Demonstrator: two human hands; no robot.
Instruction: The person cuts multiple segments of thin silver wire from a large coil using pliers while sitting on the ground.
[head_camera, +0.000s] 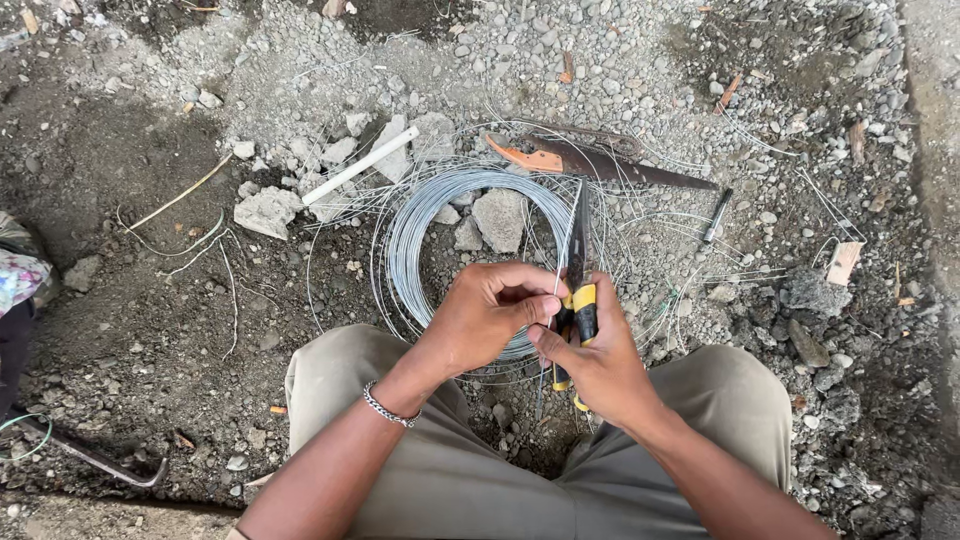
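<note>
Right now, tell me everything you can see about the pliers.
The pliers have a long dark metal nose pointing away from the person and yellow and black grips. They look worn. The right hand holds them by the grips, roughly upright in the picture, above the coil of grey wire lying on the gravel. The left hand meets them at the grips, pinching thin wire beside them. Whether the nose is open or closed is hard to tell.

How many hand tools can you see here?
2: pliers with yellow-black grips in the right hand, and a rusty saw with an orange handle lying on the gravel beyond the wire coil. Others may be hidden.
</note>
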